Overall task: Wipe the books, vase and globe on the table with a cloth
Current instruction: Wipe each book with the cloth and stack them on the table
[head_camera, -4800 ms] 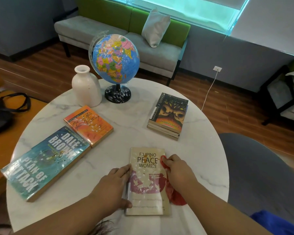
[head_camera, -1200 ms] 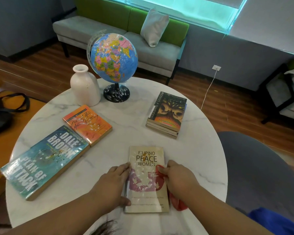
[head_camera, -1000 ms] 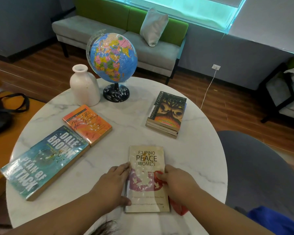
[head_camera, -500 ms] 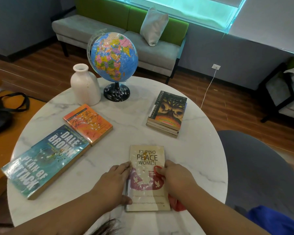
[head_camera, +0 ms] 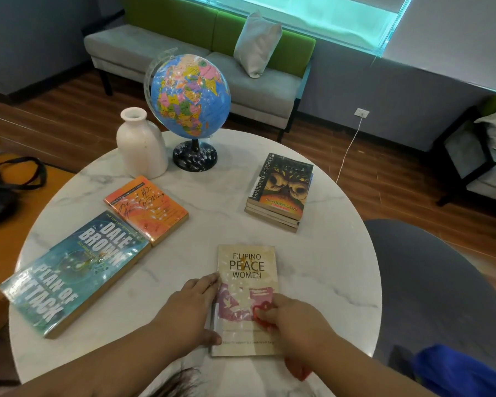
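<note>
A cream book titled "Filipino Peace Women" (head_camera: 248, 270) lies flat at the near edge of the round marble table (head_camera: 321, 267). My left hand (head_camera: 188, 309) presses on its left edge and spine. My right hand (head_camera: 294, 320) holds a red cloth (head_camera: 262, 316) bunched against the cover's lower right. A teal book (head_camera: 72, 270) and an orange book (head_camera: 145, 209) lie on the left. On the right sits a stack of books (head_camera: 279, 191). At the back stand a white vase (head_camera: 141, 144) and a globe (head_camera: 189, 94) on a black base.
A black bag (head_camera: 3, 193) rests on an orange seat at the left. A grey chair (head_camera: 430, 285) stands close to the table's right side. A grey-green sofa (head_camera: 201, 58) with a pillow lines the far wall, and a white cable (head_camera: 348, 150) hangs from a wall socket.
My right hand has slid the red cloth from the book's right edge inward and down over the lower cover. My left hand stays on the book's left edge.
</note>
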A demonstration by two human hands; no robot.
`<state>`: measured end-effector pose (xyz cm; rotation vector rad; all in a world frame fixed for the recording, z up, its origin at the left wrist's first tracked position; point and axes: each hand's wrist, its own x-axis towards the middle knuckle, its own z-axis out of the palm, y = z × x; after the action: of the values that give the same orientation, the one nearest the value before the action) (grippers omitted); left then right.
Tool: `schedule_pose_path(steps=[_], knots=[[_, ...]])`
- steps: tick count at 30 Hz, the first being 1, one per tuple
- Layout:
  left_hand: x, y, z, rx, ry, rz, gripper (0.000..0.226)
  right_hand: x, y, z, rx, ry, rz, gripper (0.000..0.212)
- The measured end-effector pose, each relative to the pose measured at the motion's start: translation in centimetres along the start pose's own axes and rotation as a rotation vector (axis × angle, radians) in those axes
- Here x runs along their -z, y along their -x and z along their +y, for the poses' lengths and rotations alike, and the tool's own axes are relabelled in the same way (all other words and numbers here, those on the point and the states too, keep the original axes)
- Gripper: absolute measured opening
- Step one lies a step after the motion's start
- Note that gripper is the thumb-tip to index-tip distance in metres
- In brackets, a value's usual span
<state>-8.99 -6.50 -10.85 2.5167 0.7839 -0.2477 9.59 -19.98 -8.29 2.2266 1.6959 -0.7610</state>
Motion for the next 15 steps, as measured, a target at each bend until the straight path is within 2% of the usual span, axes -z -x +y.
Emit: schedule_pose_path(steps=[2, 4, 6, 9, 12, 13, 15], knots=[[0.0, 0.0, 0.0, 0.004, -0.002, 0.001, 0.113, 0.1, -0.3, 0.6, -0.067, -0.079, 0.066, 0.039], [0.0, 0.0, 0.0, 0.003, -0.009, 0.000, 0.113, 0.6, -0.6, 0.2, -0.112, -0.012, 0.104, 0.049], [0.0, 0.0, 0.0, 0.002, -0.012, -0.002, 0.113, 0.5, -0.2, -0.7, -0.050, 0.032, 0.098, 0.056], [0.0, 0.0, 0.0, 0.000, -0.009, -0.002, 0.113, -0.1, 0.6, -1.0, 0.051, -0.005, 0.064, 0.054], [0.0, 0.1, 0.1, 0.002, -0.004, 0.005, 0.113, -0.3, 0.3, 0.4, 0.032, -0.115, 0.223, 0.038], [0.0, 0.1, 0.1, 0.003, -0.003, 0.007, 0.113, 0.0, 0.3, 0.4, -0.016, -0.123, 0.250, 0.038], [0.1, 0.0, 0.1, 0.002, -0.006, 0.008, 0.113, -0.1, 0.3, 0.0, -0.041, -0.020, 0.149, 0.054]])
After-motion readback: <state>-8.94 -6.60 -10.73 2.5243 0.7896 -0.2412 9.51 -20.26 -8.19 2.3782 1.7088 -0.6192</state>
